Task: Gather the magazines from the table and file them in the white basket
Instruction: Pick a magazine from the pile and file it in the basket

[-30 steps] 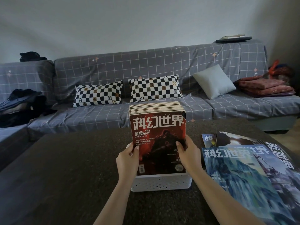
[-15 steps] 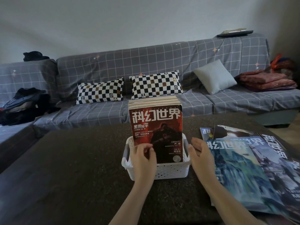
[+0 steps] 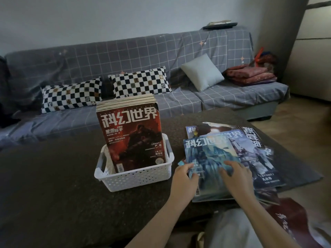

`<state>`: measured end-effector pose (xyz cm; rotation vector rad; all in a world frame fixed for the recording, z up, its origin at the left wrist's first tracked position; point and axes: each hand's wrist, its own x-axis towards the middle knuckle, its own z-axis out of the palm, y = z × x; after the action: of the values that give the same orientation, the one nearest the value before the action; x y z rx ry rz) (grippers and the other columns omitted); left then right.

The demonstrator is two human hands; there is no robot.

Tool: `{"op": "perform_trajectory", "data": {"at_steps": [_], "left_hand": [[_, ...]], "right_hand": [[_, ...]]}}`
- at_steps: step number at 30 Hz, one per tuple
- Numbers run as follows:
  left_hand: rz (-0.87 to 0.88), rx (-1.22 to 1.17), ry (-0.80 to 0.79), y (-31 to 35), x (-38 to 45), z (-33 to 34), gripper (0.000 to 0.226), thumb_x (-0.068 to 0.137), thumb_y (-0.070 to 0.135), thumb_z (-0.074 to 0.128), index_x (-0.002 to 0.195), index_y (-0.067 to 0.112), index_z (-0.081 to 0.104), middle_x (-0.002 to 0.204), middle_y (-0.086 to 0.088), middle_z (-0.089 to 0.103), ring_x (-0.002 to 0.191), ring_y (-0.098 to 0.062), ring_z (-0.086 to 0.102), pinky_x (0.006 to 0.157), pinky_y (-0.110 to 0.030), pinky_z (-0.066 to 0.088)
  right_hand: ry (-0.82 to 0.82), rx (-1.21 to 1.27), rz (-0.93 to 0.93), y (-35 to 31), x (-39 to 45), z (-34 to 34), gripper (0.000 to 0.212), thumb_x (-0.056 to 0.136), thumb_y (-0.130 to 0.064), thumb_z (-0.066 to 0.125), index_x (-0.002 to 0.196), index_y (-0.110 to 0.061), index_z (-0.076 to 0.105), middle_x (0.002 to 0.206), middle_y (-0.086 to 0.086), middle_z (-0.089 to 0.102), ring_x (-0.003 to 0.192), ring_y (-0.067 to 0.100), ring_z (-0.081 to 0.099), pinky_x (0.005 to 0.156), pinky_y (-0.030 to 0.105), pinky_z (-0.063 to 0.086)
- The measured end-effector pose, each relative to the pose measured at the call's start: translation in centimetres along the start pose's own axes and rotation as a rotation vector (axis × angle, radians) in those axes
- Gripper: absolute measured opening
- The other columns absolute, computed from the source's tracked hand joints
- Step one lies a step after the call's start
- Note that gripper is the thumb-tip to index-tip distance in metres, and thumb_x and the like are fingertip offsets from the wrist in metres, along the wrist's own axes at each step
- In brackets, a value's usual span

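Note:
A white perforated basket stands on the dark table. Several magazines stand upright in it, a red-covered one at the front. To its right, several magazines lie fanned out flat; the top one has a blue cover. My left hand pinches the blue magazine's left edge, thumb on top. My right hand lies flat on its lower cover with fingers spread. A purple-blue magazine lies partly under it on the right.
A grey checked sofa runs behind the table with two checkered pillows, a grey cushion and folded red blankets. The table's right edge drops to a wooden floor. My lap shows at bottom right.
Both hands left the red magazine, which now stands in the basket, and moved right onto the blue magazine. The view has swung right.

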<state>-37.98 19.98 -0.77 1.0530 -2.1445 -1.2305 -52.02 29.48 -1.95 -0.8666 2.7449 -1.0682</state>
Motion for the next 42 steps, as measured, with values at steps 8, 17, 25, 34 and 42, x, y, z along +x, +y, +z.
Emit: {"op": "perform_trajectory", "data": {"at_steps": [8,17,25,34,42], "left_hand": [[-0.192,-0.073,0.063,-0.4,1.1,2.3,0.049,0.09,0.021,0.061,0.137,0.016,0.046,0.13,-0.005,0.054,0.113,-0.017,0.056,0.097,-0.032,0.047],[-0.226,-0.269,-0.047,0.5,1.2,1.8,0.044,0.094,0.022,0.058,0.137,0.02,0.044,0.127,0.002,0.057,0.111,-0.016,0.059,0.097,-0.036,0.049],[-0.052,-0.36,0.0,0.8,0.6,-1.9,0.043,0.094,0.027,0.058,0.134,0.031,0.043,0.118,0.014,0.056,0.103,-0.002,0.059,0.078,-0.018,0.051],[0.066,-0.472,0.106,1.1,0.6,-8.6,0.027,0.096,0.022,0.055,0.121,0.033,0.054,0.113,0.008,0.067,0.097,-0.006,0.067,0.075,-0.022,0.056],[0.138,-0.49,0.243,-0.2,1.1,-15.7,0.025,0.095,0.018,0.056,0.111,0.037,0.058,0.103,0.013,0.071,0.095,-0.005,0.068,0.069,-0.02,0.055]], "right_hand": [[-0.019,-0.152,0.109,3.7,0.6,-1.1,0.059,0.081,-0.051,0.063,0.129,-0.018,0.053,0.134,0.008,0.051,0.123,0.032,0.041,0.102,0.037,0.031],[0.019,0.126,0.212,3.9,0.3,-1.6,0.059,0.079,-0.036,0.072,0.13,-0.01,0.055,0.126,0.015,0.056,0.116,0.031,0.049,0.094,0.038,0.043],[-0.031,0.604,0.269,1.8,0.3,-2.8,0.034,0.08,-0.03,0.073,0.108,-0.011,0.066,0.094,0.003,0.07,0.08,0.018,0.064,0.06,0.029,0.046],[-0.094,0.894,0.139,-5.4,0.4,-3.7,0.028,0.084,-0.021,0.068,0.107,-0.018,0.053,0.092,-0.004,0.069,0.077,0.011,0.067,0.057,0.028,0.051],[-0.187,0.937,-0.081,-12.4,1.3,-1.8,0.036,0.087,-0.02,0.065,0.121,-0.02,0.053,0.099,-0.005,0.071,0.084,0.01,0.069,0.068,0.032,0.058]]}}
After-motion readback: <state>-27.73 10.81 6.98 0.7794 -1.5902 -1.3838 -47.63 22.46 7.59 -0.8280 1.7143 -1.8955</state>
